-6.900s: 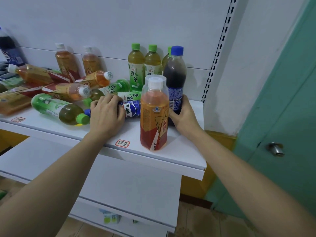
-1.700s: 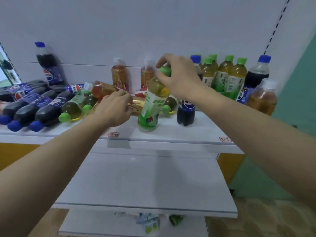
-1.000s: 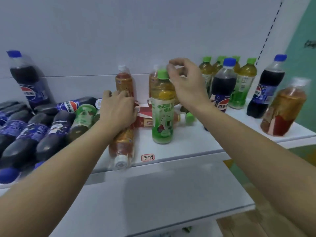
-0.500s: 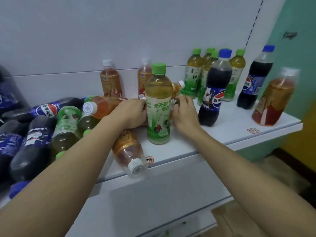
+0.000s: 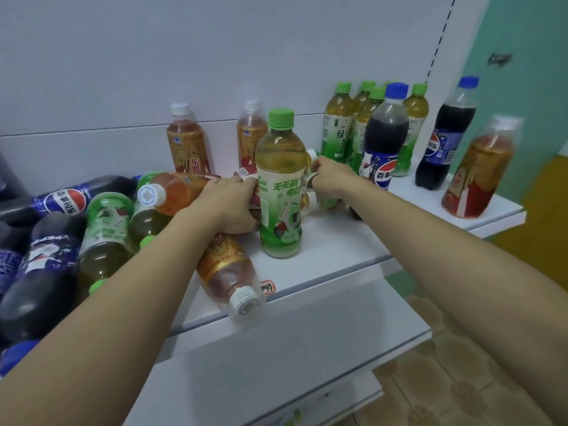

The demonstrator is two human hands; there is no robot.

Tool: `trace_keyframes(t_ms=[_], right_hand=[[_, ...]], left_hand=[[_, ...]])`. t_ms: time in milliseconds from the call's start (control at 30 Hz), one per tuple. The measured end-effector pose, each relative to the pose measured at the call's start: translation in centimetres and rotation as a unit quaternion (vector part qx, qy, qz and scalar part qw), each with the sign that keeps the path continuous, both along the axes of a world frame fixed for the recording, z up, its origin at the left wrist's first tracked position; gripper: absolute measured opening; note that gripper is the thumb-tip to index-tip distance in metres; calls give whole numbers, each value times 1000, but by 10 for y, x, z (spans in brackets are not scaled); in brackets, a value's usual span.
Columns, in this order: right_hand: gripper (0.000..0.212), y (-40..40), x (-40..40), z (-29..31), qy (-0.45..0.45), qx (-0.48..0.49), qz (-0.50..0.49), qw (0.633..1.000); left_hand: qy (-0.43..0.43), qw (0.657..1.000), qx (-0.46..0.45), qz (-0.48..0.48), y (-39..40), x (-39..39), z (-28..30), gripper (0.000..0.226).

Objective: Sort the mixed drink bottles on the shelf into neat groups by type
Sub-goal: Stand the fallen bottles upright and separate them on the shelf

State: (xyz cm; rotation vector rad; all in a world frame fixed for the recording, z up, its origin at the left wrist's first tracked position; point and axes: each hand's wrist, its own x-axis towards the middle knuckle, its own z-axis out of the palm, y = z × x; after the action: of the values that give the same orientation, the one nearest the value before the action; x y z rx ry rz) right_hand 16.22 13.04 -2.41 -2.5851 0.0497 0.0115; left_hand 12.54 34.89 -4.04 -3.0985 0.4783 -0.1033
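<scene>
A lying brown tea bottle (image 5: 309, 176), its long axis at about two o'clock, is pinched near the cap by the right hand (image 5: 327, 176), nearer the green tea group (image 5: 353, 130), while another behind the standing green bottle (image 5: 281, 186) is gripped by the left hand (image 5: 230, 207).

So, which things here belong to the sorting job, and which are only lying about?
Belong to the job:
- green tea bottles
- cola bottles
- amber tea bottles
- shelf
- left hand, right hand

Only lying about:
- price tag
- lower shelf
- green wall
</scene>
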Motion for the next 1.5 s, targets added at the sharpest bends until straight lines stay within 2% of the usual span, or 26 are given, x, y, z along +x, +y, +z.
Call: trace_keyframes(t_ms=[100,167,300,400,533,633,800,967,1133,1300,1433,1500], right_hand=[[58,2,-1,9,60,8,9,998],[61,5,-3,15,54,-8,-2,998],[59,11,-5,38,-22,-138,-7,990],[48,12,-3,58,-80,-212,1,974],[33,12,8,82,-158,-254,7,954],[30,10,21,101,-195,-236,-11,952],[29,8,36,115,-186,-249,9,950],[16,4,41,118,-160,-317,2,935],[15,-2,40,116,-154,-376,-3,914],[12,-9,41,116,-148,-380,1,913],[18,-11,40,116,-145,-386,2,911],[24,-4,36,116,-155,-429,-25,890]], left_hand=[[-7,1000,8,1,-1,1,-1,91],[-12,1000,13,2,-2,1,-2,95],[-18,1000,3,9,-2,1,-2,91],[-27,1000,1,7,-2,-1,-1,86],[-31,999,-8,5,-2,-2,-1,82],[-32,999,-9,5,-3,-2,-1,82],[-30,1000,-2,10,-4,1,-2,80],[-28,1000,-3,14,-3,2,-2,79],[-23,1000,-8,11,-3,0,-1,76],[-24,1000,-5,14,-4,0,0,75],[-26,999,-16,13,-4,0,-1,76],[-27,999,-23,14,-3,-1,-1,77]])
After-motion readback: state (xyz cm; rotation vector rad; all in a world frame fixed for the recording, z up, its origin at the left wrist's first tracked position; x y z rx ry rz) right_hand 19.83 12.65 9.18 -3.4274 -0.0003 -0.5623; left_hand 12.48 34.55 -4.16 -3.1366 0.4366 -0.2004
